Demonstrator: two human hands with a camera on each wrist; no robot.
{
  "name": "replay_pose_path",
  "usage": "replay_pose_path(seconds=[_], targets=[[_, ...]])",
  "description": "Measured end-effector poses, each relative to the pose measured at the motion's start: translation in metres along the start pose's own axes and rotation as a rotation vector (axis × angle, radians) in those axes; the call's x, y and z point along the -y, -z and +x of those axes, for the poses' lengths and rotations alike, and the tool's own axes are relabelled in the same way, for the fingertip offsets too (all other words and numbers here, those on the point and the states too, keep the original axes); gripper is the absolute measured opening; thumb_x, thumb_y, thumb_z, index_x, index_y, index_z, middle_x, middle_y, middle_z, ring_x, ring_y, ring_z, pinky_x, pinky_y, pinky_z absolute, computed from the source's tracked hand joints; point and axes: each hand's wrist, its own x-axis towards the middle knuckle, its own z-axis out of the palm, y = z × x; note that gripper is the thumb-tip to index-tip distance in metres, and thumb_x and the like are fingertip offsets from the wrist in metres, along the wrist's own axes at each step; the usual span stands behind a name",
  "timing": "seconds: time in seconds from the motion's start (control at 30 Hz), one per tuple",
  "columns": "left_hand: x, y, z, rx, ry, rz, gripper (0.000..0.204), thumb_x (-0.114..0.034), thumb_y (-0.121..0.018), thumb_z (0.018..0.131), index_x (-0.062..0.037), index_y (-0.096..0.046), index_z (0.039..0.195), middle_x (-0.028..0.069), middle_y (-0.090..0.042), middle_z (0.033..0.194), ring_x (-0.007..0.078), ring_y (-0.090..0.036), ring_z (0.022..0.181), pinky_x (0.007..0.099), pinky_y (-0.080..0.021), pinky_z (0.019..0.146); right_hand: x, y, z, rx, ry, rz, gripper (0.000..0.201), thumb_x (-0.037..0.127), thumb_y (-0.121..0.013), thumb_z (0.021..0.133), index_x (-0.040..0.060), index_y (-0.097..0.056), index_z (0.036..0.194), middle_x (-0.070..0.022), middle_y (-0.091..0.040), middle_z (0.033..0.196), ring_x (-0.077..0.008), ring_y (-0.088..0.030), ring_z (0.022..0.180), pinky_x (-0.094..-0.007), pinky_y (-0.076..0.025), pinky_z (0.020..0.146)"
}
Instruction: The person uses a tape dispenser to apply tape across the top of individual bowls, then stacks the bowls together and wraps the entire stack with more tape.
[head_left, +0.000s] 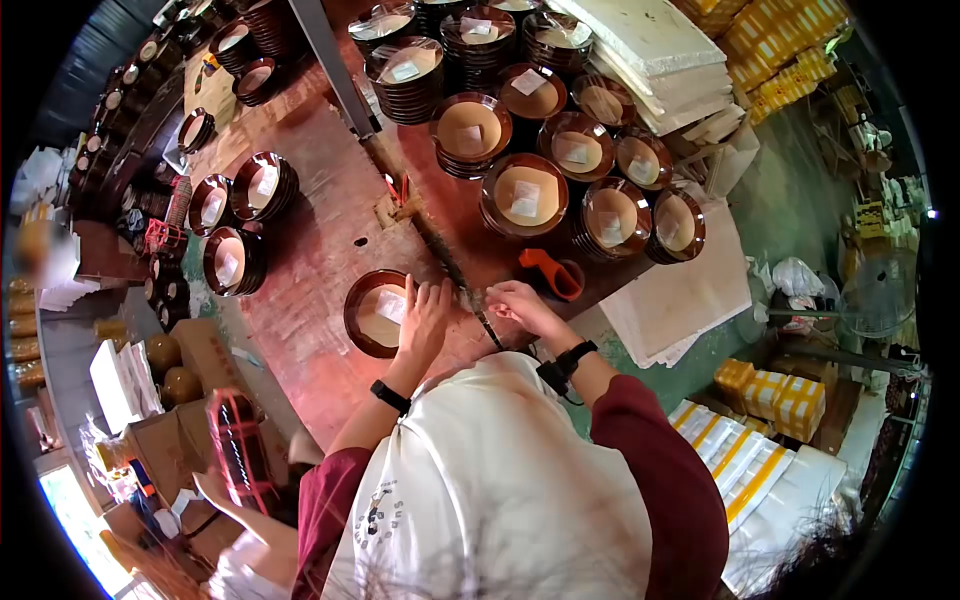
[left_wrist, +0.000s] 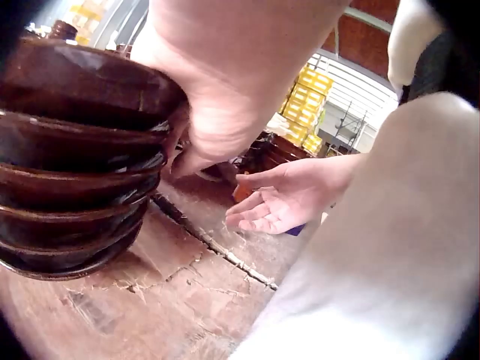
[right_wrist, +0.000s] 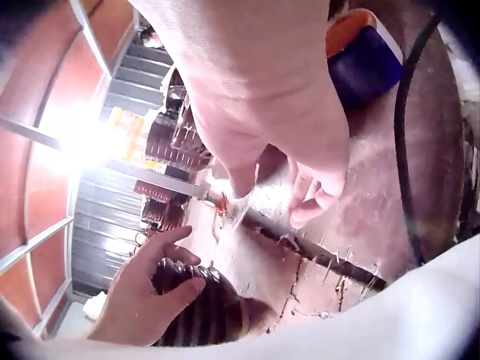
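White shirt (head_left: 500, 480) nearest, hands (head_left: 425, 322) (head_left: 522, 304) are by an upright bowl stack (head_left: 371, 325).

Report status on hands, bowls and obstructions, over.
Left hand open, at near bowl stack. Right hand open, no grip visible, by table seam. Orange object close beyond right hand.

Beat-up reddish table (head_left: 310, 215), loaded with bowls lol
On my feed a dark seam (head_left: 435, 243) cuts across it; bowl stacks (head_left: 484, 118) crowd the upper middle, smaller stacks (head_left: 248, 193) sit left of centre, one lone brown stack (head_left: 366, 325) is near the middle, plus an orange-and-blue item (head_left: 549, 272) right of centre.
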Motion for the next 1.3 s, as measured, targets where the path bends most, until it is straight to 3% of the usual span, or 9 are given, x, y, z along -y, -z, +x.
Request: replay_pose_path(seconds=[0.13, 0.23, 0.4, 0.5, 0.67, 0.8, 1.03, 1.13, 1.3], targets=[[-0.001, 0.004, 0.002, 0.029, 0.017, -0.048, 0.066, 0.000, -0.059, 0.078, 0.0054, -0.046, 0.142, 0.0152, -0.056, 0.118, 0.0324, -0.049, 0.125, 0.0552, -0.018, 0.125, -0.003, -0.001, 0.012, -0.060, 0.136, -0.024, 0.022, 0.019, -0.076, 0.092, -0.0008, -0.070, 0.100, -0.0057, -0.072, 0.084, -0.0121, -0.065, 0.072, -0.0258, -0.051, 0.063], [-0.006, 0.017, 0.002, -0.023, 0.038, -0.116, 0.066, -0.008, -0.063, 0.081, 0.0050, -0.044, 0.143, 0.0166, -0.053, 0.129, 0.0350, -0.044, 0.134, 0.0543, -0.020, 0.125, 0.011, 0.000, 0.002, -0.183, 0.123, -0.336, 0.018, 0.015, -0.076, 0.089, -0.0017, -0.073, 0.093, -0.0055, -0.072, 0.078, -0.0101, -0.066, 0.073, -0.0262, -0.051, 0.065], [0.005, 0.009, -0.007, -0.012, 0.146, 0.010, 0.072, -0.017, -0.067, 0.085, 0.0012, -0.039, 0.149, 0.0193, -0.034, 0.157, 0.0410, -0.025, 0.150, 0.0561, -0.018, 0.124, 0.025, -0.022, -0.020, -0.330, 0.477, -0.746, 0.020, 0.014, -0.075, 0.085, -0.0049, -0.071, 0.090, -0.0230, -0.071, 0.088, -0.0383, -0.070, 0.084, -0.0425, -0.055, 0.077], [0.007, 0.014, -0.022, 0.036, 0.171, -0.036, 0.074, -0.021, -0.068, 0.088, -0.0015, -0.037, 0.152, 0.0181, -0.026, 0.163, 0.0418, -0.020, 0.152, 0.0579, -0.016, 0.124, 0.017, -0.029, -0.012, -0.279, 0.480, -0.755, 0.019, 0.014, -0.075, 0.086, -0.0043, -0.071, 0.090, -0.0204, -0.072, 0.084, -0.0335, -0.071, 0.078, -0.0395, -0.054, 0.071], [0.002, 0.030, -0.032, 0.083, 0.028, -0.018, 0.073, -0.025, -0.068, 0.089, -0.0025, -0.040, 0.152, 0.0120, -0.030, 0.163, 0.0380, -0.021, 0.153, 0.0570, -0.017, 0.125, 0.011, -0.034, -0.006, -0.319, 0.534, -0.894, 0.019, 0.016, -0.076, 0.085, -0.0019, -0.072, 0.090, -0.0200, -0.072, 0.089, -0.0359, -0.070, 0.086, -0.0434, -0.054, 0.078], [-0.003, 0.022, -0.034, 0.206, -0.093, 0.301, 0.063, -0.028, -0.056, 0.095, 0.0003, -0.045, 0.150, 0.0097, -0.038, 0.161, 0.0325, -0.023, 0.154, 0.0513, -0.015, 0.127, 0.003, -0.035, 0.001, -0.349, 0.509, -0.902, 0.019, 0.017, -0.076, 0.084, -0.0005, -0.072, 0.088, -0.0201, -0.072, 0.092, -0.0367, -0.069, 0.090, -0.0449, -0.054, 0.081], [-0.030, 0.026, -0.012, 0.735, -0.278, 0.966, 0.061, -0.034, -0.044, 0.100, -0.0034, -0.043, 0.153, 0.0142, -0.031, 0.165, 0.0335, -0.017, 0.156, 0.0561, 0.000, 0.127, 0.017, -0.048, -0.005, -0.277, 0.456, -0.932, 0.020, 0.021, -0.076, 0.084, 0.0012, -0.073, 0.089, -0.0201, -0.072, 0.093, -0.0369, -0.068, 0.091, -0.0462, -0.053, 0.083], [-0.043, 0.033, 0.001, 0.970, -0.309, 0.966, 0.062, -0.038, -0.043, 0.101, -0.0053, -0.042, 0.154, 0.0154, -0.029, 0.166, 0.0372, -0.016, 0.156, 0.0608, 0.003, 0.125, 0.020, -0.049, -0.002, -0.229, 0.416, -0.900, 0.020, 0.021, -0.075, 0.084, 0.0018, -0.073, 0.089, -0.0201, -0.072, 0.093, -0.0370, -0.069, 0.091, -0.0468, -0.054, 0.082], [-0.043, 0.016, -0.004, 0.817, -0.252, 1.058, 0.059, -0.029, -0.042, 0.101, -0.0033, -0.041, 0.154, 0.0143, -0.030, 0.165, 0.0389, -0.017, 0.155, 0.0583, 0.002, 0.126, 0.020, -0.049, 0.005, -0.237, 0.394, -0.900, 0.023, 0.024, -0.076, 0.082, 0.0021, -0.073, 0.088, -0.0203, -0.072, 0.090, -0.0382, -0.070, 0.087, -0.0487, -0.055, 0.077]])
